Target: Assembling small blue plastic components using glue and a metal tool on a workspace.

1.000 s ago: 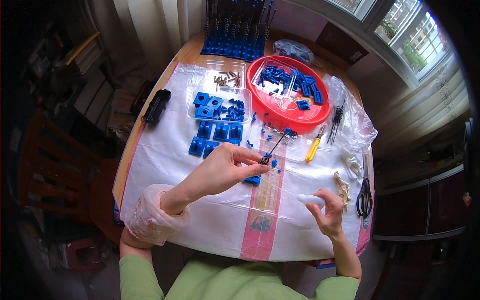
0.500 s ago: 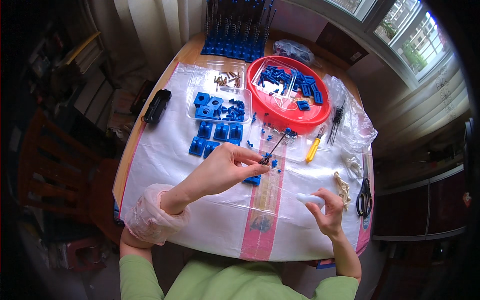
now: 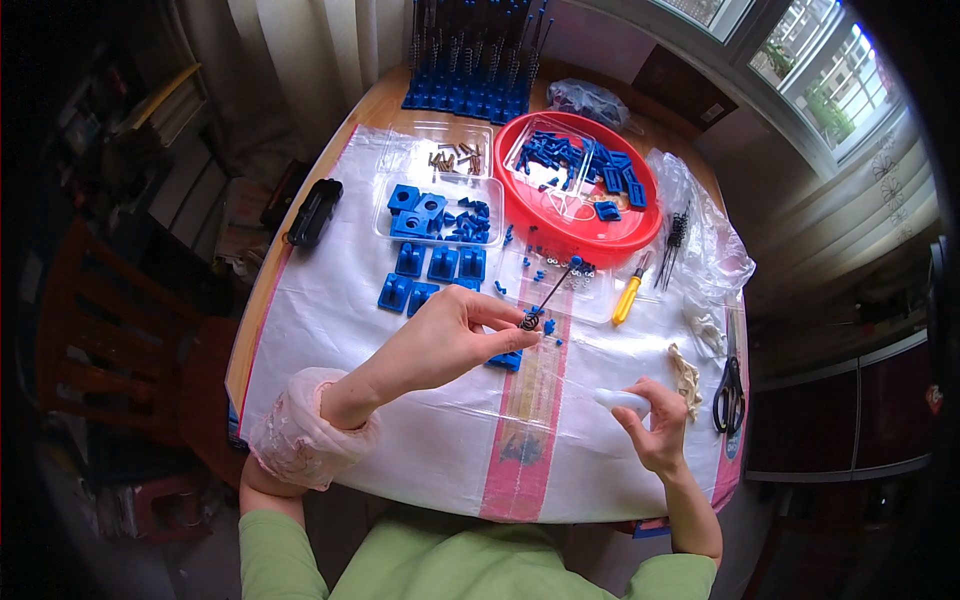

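Note:
My left hand (image 3: 450, 335) is raised over the middle of the table and pinches a thin dark rod (image 3: 552, 293) with a small spring at its lower end and a blue tip at the top. A blue plastic block (image 3: 506, 360) lies on the sheet just under those fingers. My right hand (image 3: 655, 425) rests near the table's right front and holds a small white tube-like object (image 3: 618, 400). The two hands are apart.
A red bowl (image 3: 580, 240) of blue parts stands at the back right. Clear trays (image 3: 437, 190) hold blue blocks and screws. A yellow-handled tool (image 3: 627, 297), black scissors (image 3: 729, 385), a black case (image 3: 314, 212) and a rack of springs (image 3: 470, 60) surround the plastic sheet (image 3: 340, 310).

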Action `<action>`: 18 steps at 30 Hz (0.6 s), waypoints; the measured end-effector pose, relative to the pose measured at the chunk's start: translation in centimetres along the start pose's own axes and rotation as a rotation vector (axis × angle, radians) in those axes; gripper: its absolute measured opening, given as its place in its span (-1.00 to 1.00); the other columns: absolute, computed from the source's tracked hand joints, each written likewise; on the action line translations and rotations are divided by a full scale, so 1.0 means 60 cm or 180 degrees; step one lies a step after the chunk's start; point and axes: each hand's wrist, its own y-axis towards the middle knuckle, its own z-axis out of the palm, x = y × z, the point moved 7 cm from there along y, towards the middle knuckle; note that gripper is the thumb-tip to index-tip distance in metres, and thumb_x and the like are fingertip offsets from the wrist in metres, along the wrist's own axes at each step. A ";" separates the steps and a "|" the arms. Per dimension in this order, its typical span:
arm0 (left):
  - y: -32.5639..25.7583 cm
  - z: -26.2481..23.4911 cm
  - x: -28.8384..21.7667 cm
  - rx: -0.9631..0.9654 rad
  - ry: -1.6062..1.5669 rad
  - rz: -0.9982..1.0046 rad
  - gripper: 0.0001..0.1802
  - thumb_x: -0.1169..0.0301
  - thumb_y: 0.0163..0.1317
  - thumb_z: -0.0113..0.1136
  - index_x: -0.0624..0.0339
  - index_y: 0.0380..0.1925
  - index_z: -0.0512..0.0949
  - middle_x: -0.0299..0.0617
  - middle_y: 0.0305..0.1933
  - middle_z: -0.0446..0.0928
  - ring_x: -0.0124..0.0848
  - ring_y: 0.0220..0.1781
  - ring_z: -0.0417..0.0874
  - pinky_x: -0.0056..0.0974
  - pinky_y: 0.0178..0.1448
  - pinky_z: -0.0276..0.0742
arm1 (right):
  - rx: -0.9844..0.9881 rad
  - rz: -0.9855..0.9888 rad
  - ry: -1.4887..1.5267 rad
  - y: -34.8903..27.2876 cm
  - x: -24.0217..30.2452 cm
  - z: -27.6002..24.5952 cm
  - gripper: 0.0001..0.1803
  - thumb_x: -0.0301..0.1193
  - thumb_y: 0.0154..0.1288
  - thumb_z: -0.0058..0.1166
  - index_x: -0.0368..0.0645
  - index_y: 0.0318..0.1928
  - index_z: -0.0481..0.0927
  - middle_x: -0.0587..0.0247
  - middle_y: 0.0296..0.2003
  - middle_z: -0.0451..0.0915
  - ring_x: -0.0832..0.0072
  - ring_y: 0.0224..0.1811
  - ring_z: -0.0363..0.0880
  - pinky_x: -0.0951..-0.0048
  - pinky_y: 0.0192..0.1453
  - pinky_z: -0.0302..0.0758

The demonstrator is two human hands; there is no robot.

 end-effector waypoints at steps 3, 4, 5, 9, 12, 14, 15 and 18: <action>0.000 0.000 0.001 -0.0005 -0.0024 0.0005 -0.73 0.34 0.32 0.41 0.22 -0.05 0.77 -0.54 -0.47 0.56 -0.75 -0.45 0.29 -0.51 -0.41 0.12 | 0.0031 0.0053 0.0019 -0.001 -0.002 0.000 -0.80 -0.50 0.13 0.38 -0.35 -0.29 0.66 0.14 -0.48 0.59 0.41 -0.45 0.58 0.44 -0.32 0.43; 0.000 0.000 0.001 -0.0002 -0.0032 -0.0003 -0.73 0.34 0.32 0.41 0.22 -0.05 0.77 -0.54 -0.47 0.56 -0.75 -0.45 0.28 -0.51 -0.41 0.12 | 0.0051 0.0089 0.0023 -0.001 -0.003 0.000 -0.80 -0.50 0.13 0.38 -0.35 -0.29 0.66 0.14 -0.48 0.59 0.41 -0.45 0.58 0.44 -0.32 0.43; 0.000 0.000 0.000 0.0001 -0.0011 0.0000 -0.73 0.33 0.32 0.41 0.22 -0.05 0.77 -0.54 -0.47 0.56 -0.75 -0.45 0.29 -0.51 -0.41 0.12 | 0.0041 0.0085 0.0019 -0.001 -0.002 0.000 -0.80 -0.50 0.13 0.39 -0.35 -0.29 0.66 0.14 -0.48 0.59 0.41 -0.45 0.58 0.44 -0.32 0.43; 0.000 -0.001 0.000 0.0003 0.0018 0.0017 -0.73 0.33 0.32 0.42 0.22 -0.06 0.77 -0.54 -0.46 0.57 -0.75 -0.45 0.29 -0.51 -0.41 0.11 | 0.0001 0.0060 0.0024 0.002 0.003 0.002 -0.80 -0.51 0.12 0.39 -0.35 -0.29 0.66 0.14 -0.47 0.59 0.40 -0.45 0.58 0.44 -0.32 0.43; -0.001 -0.001 -0.003 -0.0012 0.0037 0.0021 -0.73 0.33 0.32 0.42 0.22 -0.06 0.78 -0.53 -0.47 0.56 -0.75 -0.46 0.29 -0.51 -0.42 0.11 | -0.0001 0.0047 0.0010 0.001 0.000 0.001 -0.80 -0.51 0.12 0.39 -0.35 -0.29 0.65 0.14 -0.48 0.59 0.41 -0.45 0.58 0.44 -0.33 0.42; -0.002 -0.001 -0.005 -0.0018 0.0050 0.0013 -0.73 0.32 0.32 0.41 0.22 -0.06 0.78 -0.53 -0.48 0.56 -0.75 -0.46 0.28 -0.51 -0.42 0.11 | 0.0007 0.0040 0.0006 0.000 -0.001 0.001 -0.80 -0.51 0.13 0.39 -0.35 -0.30 0.65 0.14 -0.48 0.58 0.42 -0.46 0.57 0.44 -0.33 0.42; -0.003 -0.001 -0.005 -0.0019 0.0049 0.0006 -0.73 0.32 0.32 0.41 0.22 -0.06 0.78 -0.52 -0.48 0.56 -0.75 -0.46 0.28 -0.51 -0.42 0.11 | 0.0013 0.0036 0.0013 0.000 -0.001 0.001 -0.80 -0.50 0.13 0.38 -0.35 -0.30 0.65 0.15 -0.49 0.58 0.42 -0.46 0.57 0.44 -0.34 0.41; -0.001 -0.001 -0.003 -0.0010 0.0065 0.0012 -0.73 0.32 0.32 0.41 0.22 -0.06 0.78 -0.52 -0.49 0.56 -0.74 -0.48 0.28 -0.51 -0.43 0.10 | 0.0010 0.0034 0.0035 -0.001 -0.002 0.002 -0.81 -0.50 0.13 0.38 -0.35 -0.30 0.65 0.16 -0.50 0.57 0.43 -0.47 0.56 0.44 -0.35 0.41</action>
